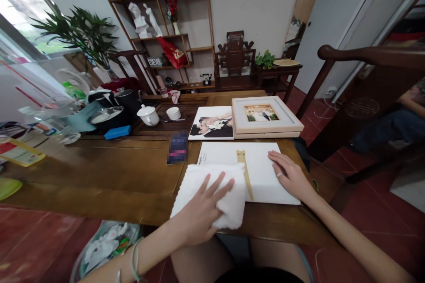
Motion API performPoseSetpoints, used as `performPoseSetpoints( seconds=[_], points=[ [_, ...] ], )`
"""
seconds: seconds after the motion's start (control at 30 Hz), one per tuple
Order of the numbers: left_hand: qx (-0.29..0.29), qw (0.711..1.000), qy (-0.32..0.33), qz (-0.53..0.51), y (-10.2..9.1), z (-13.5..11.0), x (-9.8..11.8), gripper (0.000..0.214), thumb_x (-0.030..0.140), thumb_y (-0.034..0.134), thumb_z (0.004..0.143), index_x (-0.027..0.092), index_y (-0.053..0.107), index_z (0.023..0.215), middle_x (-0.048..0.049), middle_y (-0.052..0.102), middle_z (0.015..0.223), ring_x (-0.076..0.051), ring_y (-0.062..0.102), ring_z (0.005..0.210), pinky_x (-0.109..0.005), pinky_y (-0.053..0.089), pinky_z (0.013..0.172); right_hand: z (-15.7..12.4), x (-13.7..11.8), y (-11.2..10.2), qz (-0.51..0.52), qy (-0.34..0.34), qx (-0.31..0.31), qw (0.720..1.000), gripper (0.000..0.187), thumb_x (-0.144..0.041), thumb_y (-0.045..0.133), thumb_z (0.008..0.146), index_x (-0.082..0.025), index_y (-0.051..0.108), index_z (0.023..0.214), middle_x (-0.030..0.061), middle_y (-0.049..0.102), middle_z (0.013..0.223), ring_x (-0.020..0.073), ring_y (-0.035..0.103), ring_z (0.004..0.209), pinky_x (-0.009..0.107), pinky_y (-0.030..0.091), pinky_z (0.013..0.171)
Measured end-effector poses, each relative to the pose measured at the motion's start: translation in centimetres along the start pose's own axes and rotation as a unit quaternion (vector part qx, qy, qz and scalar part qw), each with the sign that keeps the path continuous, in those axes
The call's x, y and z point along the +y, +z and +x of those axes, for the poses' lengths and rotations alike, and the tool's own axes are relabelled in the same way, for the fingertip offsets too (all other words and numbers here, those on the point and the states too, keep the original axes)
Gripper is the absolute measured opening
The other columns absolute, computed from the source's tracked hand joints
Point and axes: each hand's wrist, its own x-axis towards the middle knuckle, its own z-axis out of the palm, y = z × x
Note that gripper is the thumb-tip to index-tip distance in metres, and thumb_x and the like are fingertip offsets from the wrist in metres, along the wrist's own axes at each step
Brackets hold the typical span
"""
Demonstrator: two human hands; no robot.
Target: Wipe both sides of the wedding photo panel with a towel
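1. I saw the left hand spread flat on a white towel, pressing it onto a white board at the near edge of the table.
2. The right hand lay open, palm down, on the board's right part.
3. A gold strip ran between the hands.
4. Farther off sat a framed picture, with a photo print just left of it.

Left hand flat on white cloth, right hand pressing white board (gold strip), wooden table
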Motion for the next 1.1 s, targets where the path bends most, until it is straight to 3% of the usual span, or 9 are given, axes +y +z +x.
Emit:
performPoseSetpoints(
  seconds=[0.13,0.3,0.4,0.53,0.73,0.83,0.93,1.1],
  points=[
    [0.010,1.000,-0.010,-0.006,0.0,0.8,-1.6,0.032,0.019,0.061,0.074,0.018,0.069,0.105,-0.0069,0.014,0.158,-0.038,0.007,0.144,-0.059,0.012,0.114,0.0,0.0,0.0,0.010,0.000,0.009,1.000,0.033,-0.026,0.045,0.089,-0.021,0.064,0.115,0.0111,0.063,0.126,0.0276,0.053,0.123,0.053,0.041,0.105],
    [0.036,0.996,-0.073,0.026,-0.3,5.3,-6.5,0.028,0.032,0.053,0.088,0.015,0.070,0.102,-0.0084,0.022,0.155,-0.036,0.013,0.143,-0.059,0.017,0.112,0.1,0.0,0.0,0.016,-0.010,0.015,1.000,0.033,-0.027,0.045,0.089,-0.020,0.065,0.114,0.0115,0.064,0.124,0.0272,0.055,0.122,0.052,0.041,0.105],
    [0.049,0.994,-0.090,0.038,-0.5,7.1,-8.0,0.031,0.034,0.049,0.091,0.016,0.069,0.106,-0.0065,0.023,0.155,-0.035,0.016,0.143,-0.059,0.018,0.112,0.1,0.1,-0.1,0.014,-0.014,0.014,1.000,0.033,-0.027,0.046,0.089,-0.019,0.065,0.114,0.0125,0.064,0.124,0.0276,0.055,0.122,0.052,0.042,0.105],
    [0.034,0.996,-0.072,0.048,-0.2,6.2,-6.6,0.026,0.029,0.054,0.086,0.016,0.070,0.102,-0.0054,0.022,0.155,-0.035,0.011,0.144,-0.060,0.014,0.113,0.1,0.1,-0.1,0.011,-0.011,0.007,1.000,0.033,-0.027,0.045,0.089,-0.018,0.064,0.114,0.0138,0.063,0.125,0.0283,0.054,0.122,0.053,0.042,0.104],
    [0.020,0.999,-0.017,0.021,-0.1,0.8,-0.9,0.017,0.020,0.062,0.073,0.020,0.074,0.085,-0.0004,0.014,0.157,-0.037,0.004,0.144,-0.058,0.005,0.115,0.0,0.0,0.1,0.019,0.000,0.015,1.000,0.033,-0.028,0.045,0.089,-0.021,0.065,0.115,0.0115,0.063,0.126,0.0284,0.054,0.123,0.055,0.041,0.105],
    [0.006,1.000,-0.011,0.010,-0.3,-0.6,0.3,0.015,0.022,0.063,0.071,0.019,0.073,0.081,0.0006,0.014,0.158,-0.038,0.006,0.144,-0.057,0.006,0.116,0.0,0.0,0.1,0.016,-0.002,0.011,1.000,0.033,-0.028,0.045,0.089,-0.020,0.064,0.115,0.0121,0.063,0.126,0.0285,0.054,0.123,0.054,0.041,0.104],
    [0.005,1.000,-0.021,0.015,-0.4,0.0,-0.9,0.021,0.022,0.061,0.074,0.019,0.073,0.091,0.0005,0.016,0.157,-0.035,0.009,0.144,-0.055,0.010,0.116,0.0,0.1,0.1,0.013,-0.009,0.012,1.000,0.033,-0.027,0.045,0.089,-0.020,0.064,0.115,0.0120,0.063,0.125,0.0286,0.054,0.123,0.054,0.041,0.104],
    [0.023,0.995,-0.082,0.044,-0.3,4.1,-5.5,0.027,0.031,0.053,0.087,0.017,0.071,0.100,-0.0058,0.019,0.156,-0.035,0.012,0.144,-0.058,0.017,0.113,0.2,0.2,0.0,0.008,-0.023,0.016,1.000,0.033,-0.026,0.046,0.088,-0.019,0.065,0.114,0.0126,0.064,0.123,0.0284,0.056,0.121,0.053,0.042,0.104]
  ],
)
